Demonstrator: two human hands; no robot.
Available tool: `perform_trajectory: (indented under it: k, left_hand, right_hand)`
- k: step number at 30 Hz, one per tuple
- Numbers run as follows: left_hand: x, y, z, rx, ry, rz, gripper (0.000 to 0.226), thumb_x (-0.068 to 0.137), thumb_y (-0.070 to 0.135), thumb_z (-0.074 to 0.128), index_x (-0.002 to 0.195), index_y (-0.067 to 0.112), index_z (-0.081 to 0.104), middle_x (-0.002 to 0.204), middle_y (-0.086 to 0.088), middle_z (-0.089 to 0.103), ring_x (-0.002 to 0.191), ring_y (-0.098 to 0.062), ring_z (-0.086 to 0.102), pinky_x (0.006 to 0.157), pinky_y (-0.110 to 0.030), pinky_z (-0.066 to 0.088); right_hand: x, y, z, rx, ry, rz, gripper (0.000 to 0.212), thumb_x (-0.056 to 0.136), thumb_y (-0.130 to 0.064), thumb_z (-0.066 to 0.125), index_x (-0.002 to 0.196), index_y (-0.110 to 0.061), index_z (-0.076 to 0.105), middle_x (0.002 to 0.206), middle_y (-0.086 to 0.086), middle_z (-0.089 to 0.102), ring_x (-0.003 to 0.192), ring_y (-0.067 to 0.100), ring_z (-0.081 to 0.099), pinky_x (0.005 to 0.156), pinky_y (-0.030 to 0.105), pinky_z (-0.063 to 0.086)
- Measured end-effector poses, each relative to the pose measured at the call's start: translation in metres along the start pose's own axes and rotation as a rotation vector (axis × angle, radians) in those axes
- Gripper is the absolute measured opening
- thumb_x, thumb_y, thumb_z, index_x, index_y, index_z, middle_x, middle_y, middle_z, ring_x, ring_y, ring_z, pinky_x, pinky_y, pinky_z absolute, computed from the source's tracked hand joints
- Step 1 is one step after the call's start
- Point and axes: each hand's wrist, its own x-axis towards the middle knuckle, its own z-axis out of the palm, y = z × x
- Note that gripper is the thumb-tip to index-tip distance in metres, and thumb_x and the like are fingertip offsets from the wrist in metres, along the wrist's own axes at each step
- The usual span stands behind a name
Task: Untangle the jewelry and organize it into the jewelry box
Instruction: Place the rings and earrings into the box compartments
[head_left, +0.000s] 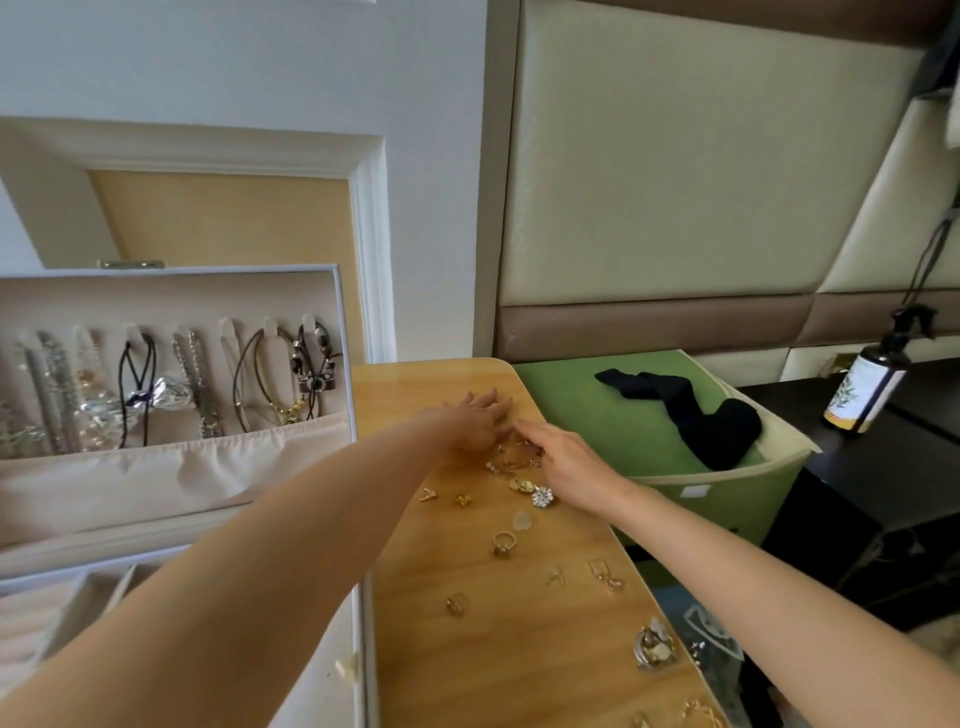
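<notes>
tangled gold chains (514, 460) lie between both hands at the wooden table's (467, 665) far edge: left hand (478, 422) released, right hand (569, 467) unclear.

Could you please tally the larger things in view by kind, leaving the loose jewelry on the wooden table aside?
Hands: 2, the left hand and the right hand
Jewelry box: 1
Green fabric bin: 1
Spray bottle: 1
Black tights: 1
Total: 6

No readable text, spray bottle (865, 387) label too blurred, white tag (695, 491) on green bin (727, 519) illegible
</notes>
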Motion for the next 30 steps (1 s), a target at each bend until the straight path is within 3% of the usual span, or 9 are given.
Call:
perform_trajectory:
  k: [7,10,13,19,21,23,25,28,30]
  left_hand:
    - [-0.044,0.012,0.003,-0.016,-0.053,0.082,0.049,0.104,0.026,0.019,0.151,0.017,0.006,0.158,-0.007,-0.005,0.145,-0.024,-0.009,0.117,-0.038,-0.004]
    - [-0.073,0.023,0.006,0.024,-0.094,0.091,0.049,0.104,0.029,0.018,0.15,0.017,0.005,0.158,-0.008,-0.006,0.145,-0.027,-0.008,0.115,-0.035,-0.002]
    - [-0.096,0.029,0.013,0.002,-0.14,0.1,0.054,0.103,0.036,0.021,0.15,0.022,-0.001,0.158,-0.007,-0.011,0.145,-0.031,-0.007,0.116,-0.039,0.0]
    - [-0.125,0.039,0.028,0.046,-0.198,0.134,0.061,0.101,0.043,0.022,0.15,0.02,-0.005,0.157,-0.005,-0.016,0.144,-0.03,-0.011,0.117,-0.046,0.002]
    - [-0.136,0.043,0.025,-0.018,-0.165,0.177,0.06,0.102,0.039,0.026,0.151,0.016,0.001,0.158,-0.007,-0.004,0.145,-0.03,0.001,0.117,-0.04,0.007]
    - [-0.145,0.044,0.018,-0.146,-0.092,0.266,0.048,0.101,0.027,0.035,0.144,0.007,0.026,0.15,-0.012,0.028,0.138,-0.032,0.028,0.111,-0.037,0.024]
    - [-0.15,0.042,0.009,-0.235,0.067,0.276,0.036,0.098,0.015,0.042,0.133,0.005,0.044,0.137,-0.011,0.045,0.126,-0.028,0.043,0.102,-0.035,0.035]
    - [-0.146,0.033,0.003,-0.189,0.273,0.103,0.038,0.096,0.016,0.049,0.133,0.008,0.044,0.138,-0.012,0.043,0.124,-0.028,0.045,0.102,-0.034,0.037]
    - [-0.142,0.028,0.001,-0.119,0.158,-0.002,0.061,0.09,0.034,0.058,0.139,0.007,0.034,0.143,-0.013,0.036,0.127,-0.031,0.041,0.105,-0.038,0.036]
  right_hand:
    - [-0.005,-0.012,-0.009,0.284,-0.042,0.095,0.047,0.093,0.007,0.034,0.131,-0.013,0.054,0.139,0.003,0.05,0.132,0.016,0.042,0.113,0.031,0.029]
    - [-0.002,-0.015,-0.024,0.349,0.071,0.155,0.041,0.094,0.005,0.038,0.125,-0.011,0.059,0.129,0.003,0.059,0.122,0.015,0.051,0.107,0.029,0.036]
    - [0.005,-0.011,-0.036,0.346,0.104,0.199,0.038,0.097,-0.006,0.039,0.131,-0.013,0.054,0.135,0.001,0.053,0.128,0.016,0.046,0.106,0.033,0.035]
    - [0.007,-0.021,-0.015,0.168,-0.147,0.211,0.045,0.102,-0.023,0.033,0.146,-0.014,0.032,0.153,0.002,0.029,0.141,0.017,0.024,0.115,0.033,0.018]
    - [0.001,-0.025,-0.012,0.123,-0.187,0.18,0.043,0.101,-0.019,0.032,0.144,-0.012,0.036,0.152,0.003,0.032,0.141,0.017,0.026,0.115,0.031,0.018]
    - [-0.009,-0.029,-0.012,0.107,-0.222,0.147,0.041,0.1,-0.016,0.032,0.14,-0.012,0.043,0.149,0.003,0.038,0.138,0.017,0.031,0.114,0.031,0.022]
    - [-0.021,-0.03,-0.015,0.145,-0.268,0.126,0.038,0.1,-0.015,0.034,0.135,-0.015,0.049,0.144,0.002,0.045,0.134,0.016,0.037,0.111,0.03,0.026]
    - [-0.034,-0.031,-0.03,0.31,-0.292,0.126,0.036,0.101,-0.015,0.035,0.134,-0.015,0.05,0.14,0.0,0.049,0.131,0.014,0.042,0.111,0.029,0.029]
    - [-0.038,-0.03,-0.041,0.341,-0.232,0.144,0.04,0.099,-0.005,0.034,0.136,-0.013,0.047,0.141,0.002,0.048,0.132,0.015,0.041,0.111,0.029,0.029]
